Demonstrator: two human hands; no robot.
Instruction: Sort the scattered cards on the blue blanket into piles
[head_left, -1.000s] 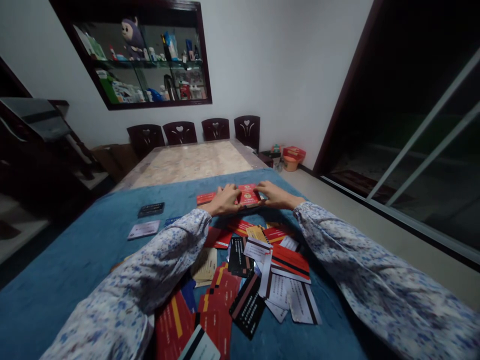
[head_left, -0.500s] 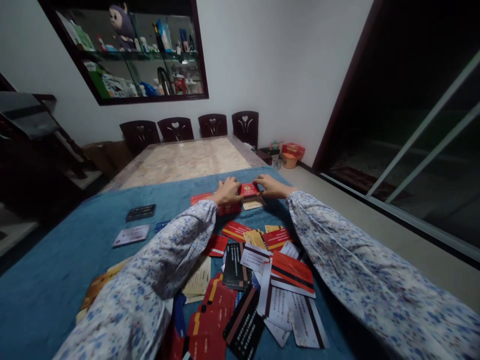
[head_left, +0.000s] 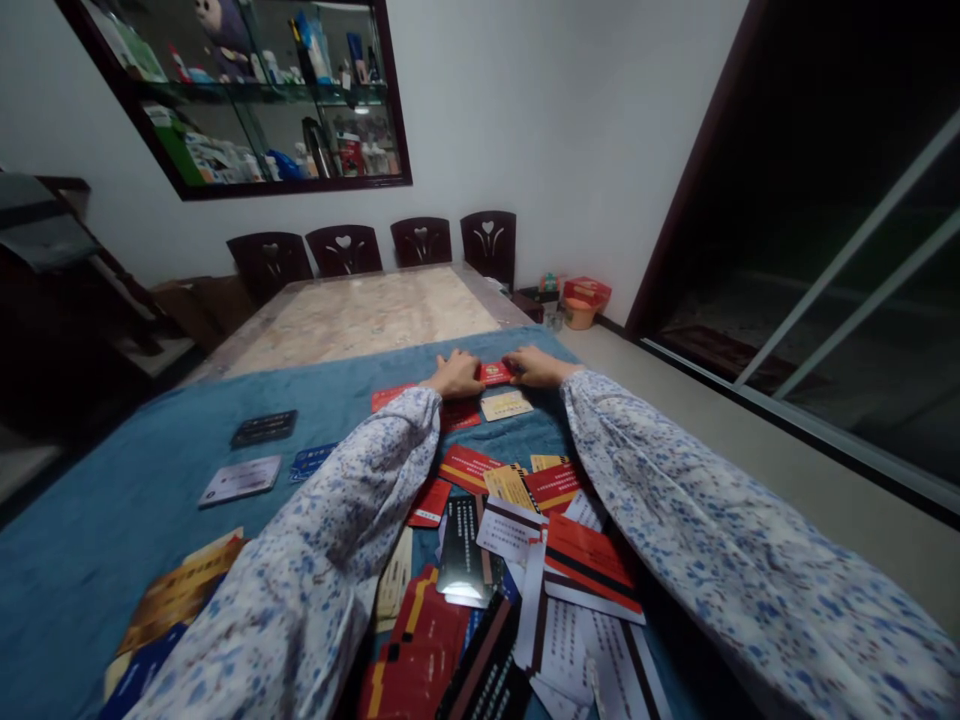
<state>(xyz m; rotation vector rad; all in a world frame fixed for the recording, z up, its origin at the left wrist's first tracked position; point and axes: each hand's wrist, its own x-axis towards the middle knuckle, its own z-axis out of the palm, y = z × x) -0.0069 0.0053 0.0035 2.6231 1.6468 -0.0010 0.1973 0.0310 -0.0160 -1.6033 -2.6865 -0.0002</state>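
A red card [head_left: 495, 374] lies between my two hands at the far side of the blue cloth [head_left: 172, 450]. My left hand [head_left: 456, 376] has its fingers closed at the card's left edge, and my right hand [head_left: 535, 367] pinches the right edge. Just nearer sits a yellow card [head_left: 507, 405]. Red cards [head_left: 461, 416] lie under and beside my left wrist. Between my forearms spreads a loose heap of cards: red and yellow ones [head_left: 471, 468], black ones [head_left: 462, 540], white striped ones [head_left: 510, 527] and a red striped one [head_left: 592, 560].
On the left are black cards [head_left: 264, 428], a pale card stack [head_left: 240, 481], blue cards [head_left: 311, 462] and brownish cards [head_left: 180, 590]. Beyond the cloth is the bare stone tabletop [head_left: 375, 310], with several dark chairs [head_left: 487, 245] behind it. A bucket [head_left: 579, 313] stands on the floor.
The red card between my hands has moved slightly away from me, leaving the yellow card more exposed. The camera view has tilted down and shifted a little.
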